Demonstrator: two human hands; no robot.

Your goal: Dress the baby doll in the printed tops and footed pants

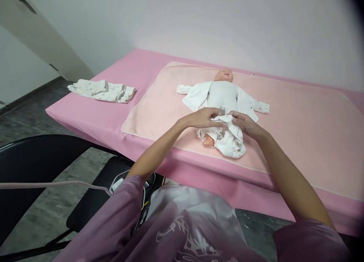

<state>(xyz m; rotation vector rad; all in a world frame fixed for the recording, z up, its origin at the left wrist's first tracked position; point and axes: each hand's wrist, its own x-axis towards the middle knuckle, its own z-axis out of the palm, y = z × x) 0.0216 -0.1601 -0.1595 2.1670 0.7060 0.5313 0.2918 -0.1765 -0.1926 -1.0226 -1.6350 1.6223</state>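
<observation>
A baby doll (224,75) lies on its back, its head toward the wall. An open white baby jacket (196,95) covers its outstretched arms, with its white torso showing between the front panels. White patterned baby pants (231,140) are bunched around the doll's legs, and one bare foot (209,141) sticks out. My left hand (206,118) grips the pants at the upper left, fingers curled into the cloth. On the other side, my right hand (247,123) pinches their upper right edge. Folds of cloth hide the doll's other foot and some fingertips.
A peach mat (301,133) lies under the doll on a pink-covered table (119,72). Folded patterned baby clothing (102,90) rests near the table's left end. A black folding chair (96,190) with a white cable (71,183) stands at the front left. A wall borders the back.
</observation>
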